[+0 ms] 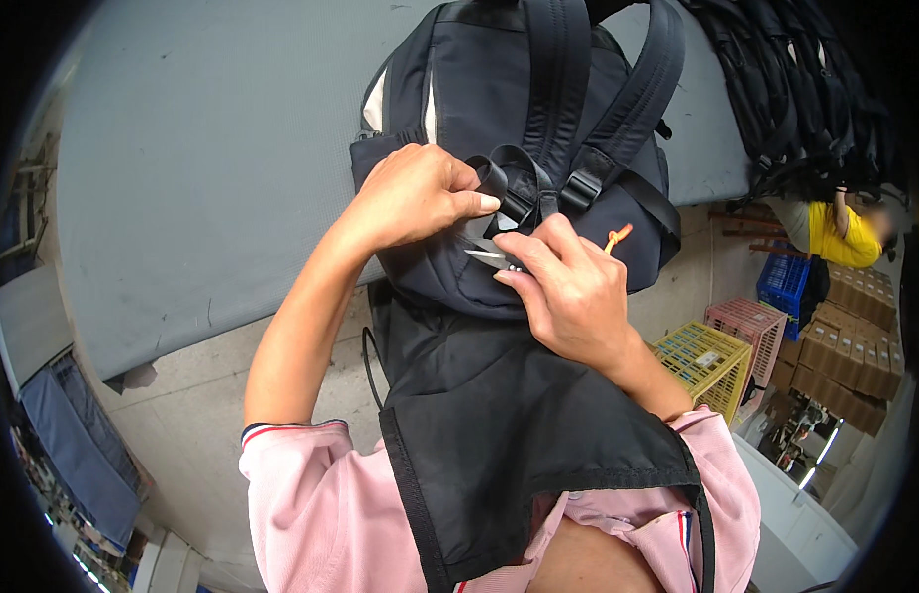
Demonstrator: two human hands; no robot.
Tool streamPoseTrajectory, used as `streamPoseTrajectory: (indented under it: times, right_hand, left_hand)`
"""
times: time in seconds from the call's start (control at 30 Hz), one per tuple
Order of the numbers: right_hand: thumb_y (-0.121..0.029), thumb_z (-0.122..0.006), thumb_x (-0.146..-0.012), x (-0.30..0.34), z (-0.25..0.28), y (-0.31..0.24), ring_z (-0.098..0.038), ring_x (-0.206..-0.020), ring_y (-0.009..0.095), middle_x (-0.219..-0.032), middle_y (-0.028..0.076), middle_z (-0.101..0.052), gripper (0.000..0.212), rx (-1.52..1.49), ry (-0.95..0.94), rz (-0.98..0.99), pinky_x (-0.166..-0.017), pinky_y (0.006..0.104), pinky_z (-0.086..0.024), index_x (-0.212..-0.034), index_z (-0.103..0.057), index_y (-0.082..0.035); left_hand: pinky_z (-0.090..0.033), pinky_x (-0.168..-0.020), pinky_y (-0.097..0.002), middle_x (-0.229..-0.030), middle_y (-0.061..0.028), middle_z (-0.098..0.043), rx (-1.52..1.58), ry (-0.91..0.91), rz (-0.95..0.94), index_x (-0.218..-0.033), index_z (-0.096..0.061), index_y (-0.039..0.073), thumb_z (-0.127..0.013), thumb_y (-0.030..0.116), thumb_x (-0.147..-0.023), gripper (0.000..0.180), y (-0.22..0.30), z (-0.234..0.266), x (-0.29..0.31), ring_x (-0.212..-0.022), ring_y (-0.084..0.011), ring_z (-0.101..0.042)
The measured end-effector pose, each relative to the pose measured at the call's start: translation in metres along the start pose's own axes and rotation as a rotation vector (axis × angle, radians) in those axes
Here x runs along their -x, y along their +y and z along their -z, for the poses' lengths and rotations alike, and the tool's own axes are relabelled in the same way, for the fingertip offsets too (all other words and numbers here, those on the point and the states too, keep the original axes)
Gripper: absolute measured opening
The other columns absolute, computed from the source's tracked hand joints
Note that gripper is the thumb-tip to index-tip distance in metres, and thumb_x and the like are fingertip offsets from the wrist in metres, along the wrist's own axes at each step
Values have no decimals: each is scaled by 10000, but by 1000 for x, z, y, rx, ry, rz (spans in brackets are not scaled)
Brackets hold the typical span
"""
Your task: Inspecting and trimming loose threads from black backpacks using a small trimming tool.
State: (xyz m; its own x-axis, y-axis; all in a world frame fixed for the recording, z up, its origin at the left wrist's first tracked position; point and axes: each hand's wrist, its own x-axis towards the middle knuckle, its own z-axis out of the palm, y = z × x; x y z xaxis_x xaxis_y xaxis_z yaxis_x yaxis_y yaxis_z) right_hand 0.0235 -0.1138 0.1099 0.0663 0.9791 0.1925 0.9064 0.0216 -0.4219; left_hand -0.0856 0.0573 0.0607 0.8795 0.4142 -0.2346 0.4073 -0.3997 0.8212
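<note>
A dark navy backpack (479, 84) lies at the table's near edge, its shoulder straps (558, 89) facing up. My left hand (415, 196) is closed on a black webbing strap (491, 178) that loops up beside a black plastic buckle (517, 206). Low over the bag, my right hand (575, 292) grips thread snips (487, 258), whose pointed blades reach left beneath my left fingertips. An orange cord (618, 237) sticks out behind the right hand. A second buckle (581, 190) sits on the other strap. Whether the blades touch the webbing, I cannot tell.
The backpack rests on a grey covered table (232, 148). More black backpacks (786, 89) are piled at the far right. Yellow (704, 361), pink (751, 321) and blue crates (784, 282) stand on the floor, near cardboard boxes (845, 346) and a person in yellow (843, 237).
</note>
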Motion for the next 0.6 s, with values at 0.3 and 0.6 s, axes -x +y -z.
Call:
streamPoseTrajectory:
  times: [0.3,0.6]
  right_hand:
    - [-119,-701,-718,-1,3,-1,-576,-584,191,-806,52,-522,215,76,-35,6,-536,299,-442,-908,-616,-63]
    - [-127,-722,-709,-3,-5,7,-575,-580,221,-802,63,-518,273,-38,-68,-17,-529,325,-448,-957,-620,-76]
  left_hand:
    - [-454,-522,-318,-541,-91,-551,257,-251,32,-636,-588,-34,-655,313,-845,410,-16,5,-17,-520,-154,-592]
    - [-451,-524,-268,-525,35,-355,408,-270,80,-548,-408,53,-633,365,-883,510,-17,5,-19,-514,-64,-389]
